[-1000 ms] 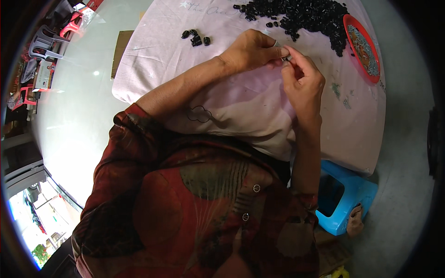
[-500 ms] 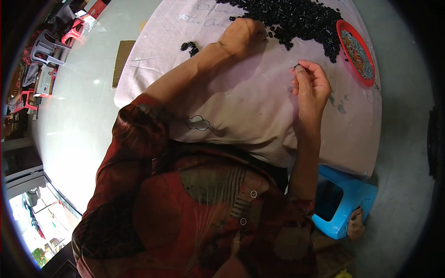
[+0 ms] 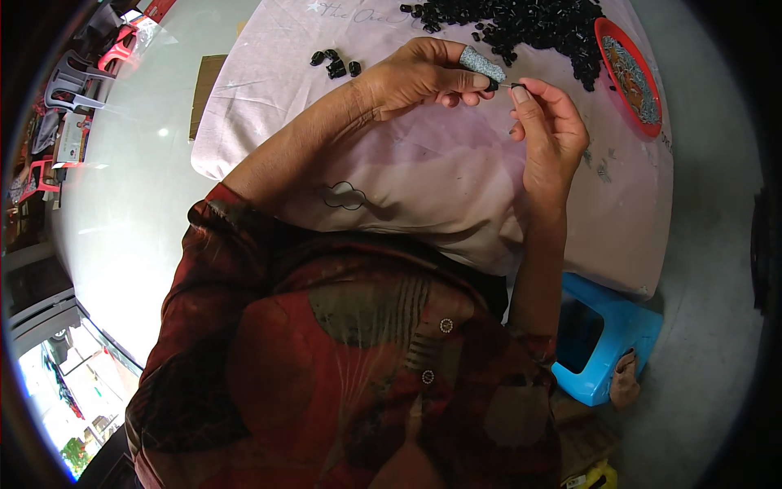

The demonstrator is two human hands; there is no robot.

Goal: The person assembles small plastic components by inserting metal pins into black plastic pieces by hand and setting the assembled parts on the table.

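My left hand (image 3: pixel 428 80) pinches a small black plastic piece (image 3: pixel 491 84) between thumb and index finger; a grey speckled wrap (image 3: pixel 481 62) covers that finger. Facing it, my right hand (image 3: pixel 554 138) is closed, thumb against index finger, on another tiny black piece (image 3: pixel 518 87). A thin metal pin (image 3: pixel 507 85) bridges the short gap between the two pieces. Both hands are above the pink cloth-covered table (image 3: pixel 432 179). Beyond them spreads a large heap of black pieces (image 3: pixel 538 33), and a few more black pieces (image 3: pixel 334 65) lie left of my left wrist.
A red bowl (image 3: pixel 601 41) with many small metal parts sits at the table's right edge. Loose metal bits (image 3: pixel 603 169) lie on the cloth near it. Below the right edge stands a blue plastic stool (image 3: pixel 607 350) with a brown rag (image 3: pixel 626 379). Chairs (image 3: pixel 73 85) are far left.
My left hand has come away from the heap, toward my right hand, and now shows a black piece in its pinch. My right hand keeps its pinch, now close to the left fingertips.
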